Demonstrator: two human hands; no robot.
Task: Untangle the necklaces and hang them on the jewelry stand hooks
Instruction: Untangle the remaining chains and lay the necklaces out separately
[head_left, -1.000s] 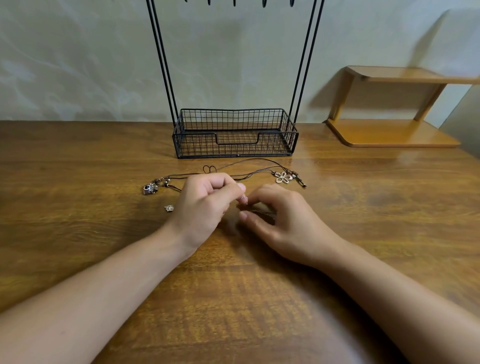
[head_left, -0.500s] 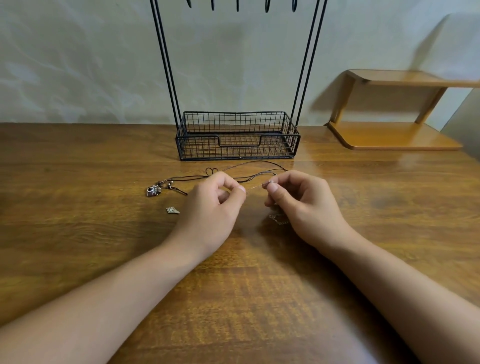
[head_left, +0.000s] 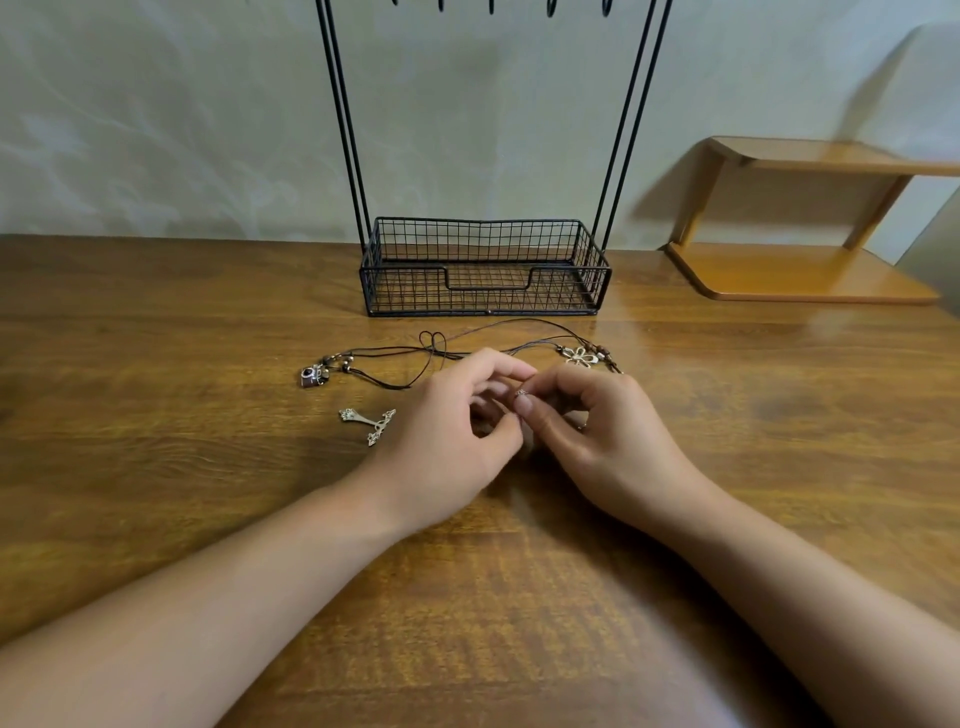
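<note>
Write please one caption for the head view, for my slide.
Both hands, left hand and right hand, pinch a small clasp before the jewelry stand.

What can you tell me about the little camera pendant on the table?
The camera pendant is a small, dark charm shaped like a camera, metal by the look of it, with a round lens on its face. It lies on the wooden table, left of both hands and untouched by them. A thin dark cord with a few small beads runs from its top toward the tangle of cords in front of the wire basket. Finer detail is too small to tell.
</note>
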